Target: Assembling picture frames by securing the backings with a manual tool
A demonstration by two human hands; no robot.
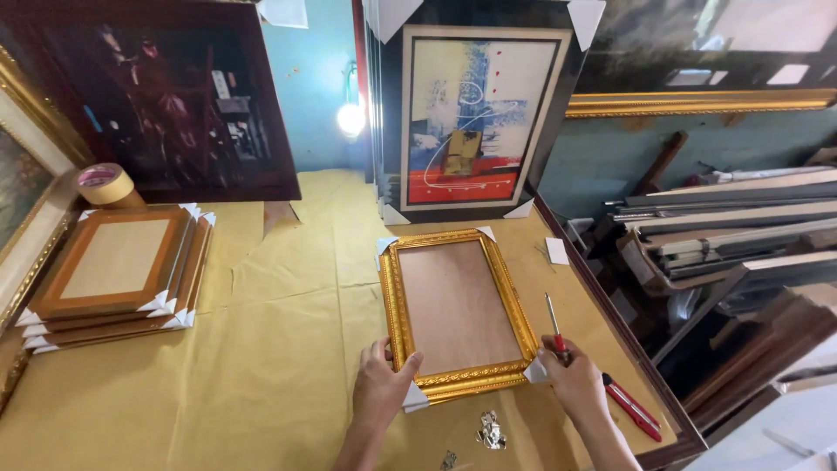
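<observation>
A: What does the frame (pixel 458 314) look like?

B: Gilt, ornate moulding around a plain brown board. It lies flat on the yellow cloth (pixel 279 349), with white paper guards on its corners.

A: And the hands?

B: The left hand (pixel 381 384) grips the frame's corner at seven o'clock, thumb on the moulding. The right hand (pixel 575 379) is closed around a screwdriver (pixel 554 324) at the five o'clock corner, its shaft pointing to twelve.

A: Anything nearby?

B: Small metal hangers (pixel 491 430) at six o'clock of the frame, a red cutter (pixel 632 407) at four, a stack of frames (pixel 118 270) at nine.
</observation>
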